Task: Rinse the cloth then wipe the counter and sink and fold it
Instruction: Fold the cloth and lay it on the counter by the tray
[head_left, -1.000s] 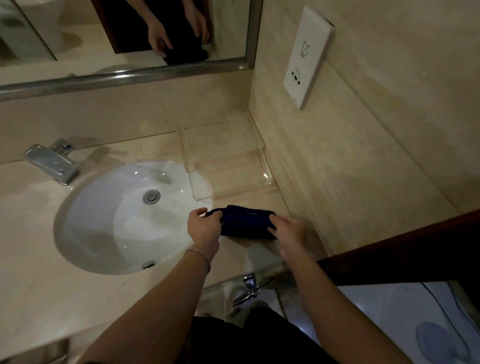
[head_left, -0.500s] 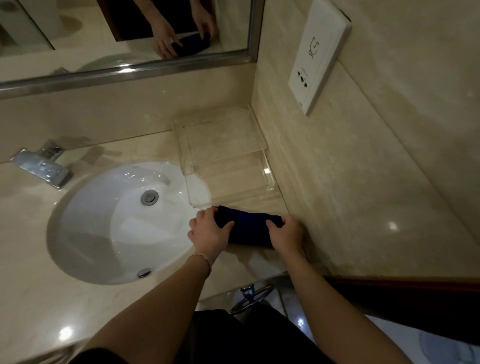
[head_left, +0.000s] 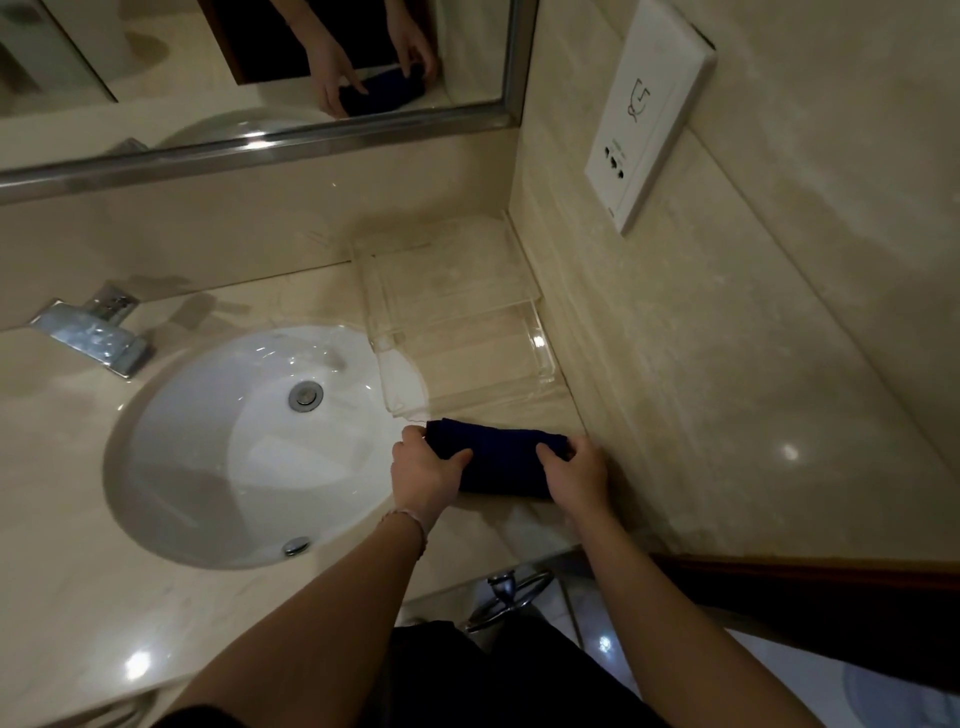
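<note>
Both hands (left (head_left: 423, 475), right (head_left: 576, 475)) grip a folded dark-blue cloth (head_left: 498, 462) on the counter (head_left: 78, 597) beside the sink (head_left: 208, 467).

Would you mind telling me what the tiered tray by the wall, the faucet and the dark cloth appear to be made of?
Tiered tray: clear acrylic or glass, since the counter shows through it and its edges glint.
Faucet: polished metal, probably chrome, with mirror-like reflections.
Dark cloth: soft navy fabric, matte, bunched where the left hand and right hand grip it.
</note>
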